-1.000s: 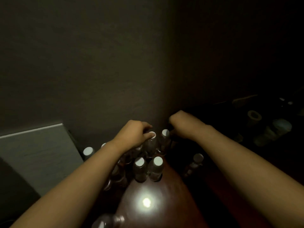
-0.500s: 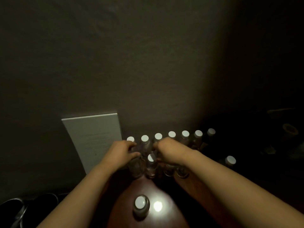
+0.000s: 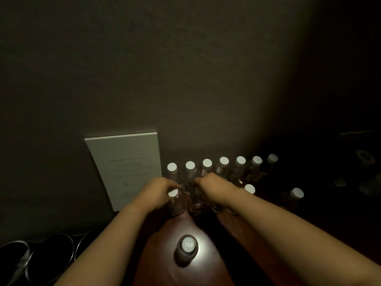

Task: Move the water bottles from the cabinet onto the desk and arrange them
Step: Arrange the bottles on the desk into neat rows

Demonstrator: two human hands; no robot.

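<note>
Water bottles with white caps stand on a dark, reddish-brown desk (image 3: 156, 263) in a dim room, seen from above by a camera on the person's head. A back row of seven bottles (image 3: 207, 165) runs left to right along the dark wall (image 3: 185, 69), caps close together, the rightmost fading into shadow. In front of it a second, shorter row is partly hidden by the person's hands. The left hand (image 3: 157, 191) curls its fingers round the neck of the front-row bottle (image 3: 174, 200) at the left end, whose white cap shows just beside the thumb. The right hand (image 3: 212, 187) lies with its fingers bent downward over the bottles next to it; it seems to grip one, but which one is hidden beneath the hand. To the right of that hand another capped bottle (image 3: 249, 189) stands in the front row, and further right a lone bottle (image 3: 296, 194) stands apart in the dark. Nearest the camera, a single bottle (image 3: 186, 249) stands alone on the desk in a bright spot of light, between the two bare forearms. A pale printed card (image 3: 125, 170) leans against the wall just left of the back row. At the lower left, dark rounded objects with shiny rims (image 3: 47, 259) sit beside the desk; what they are is unclear.
</note>
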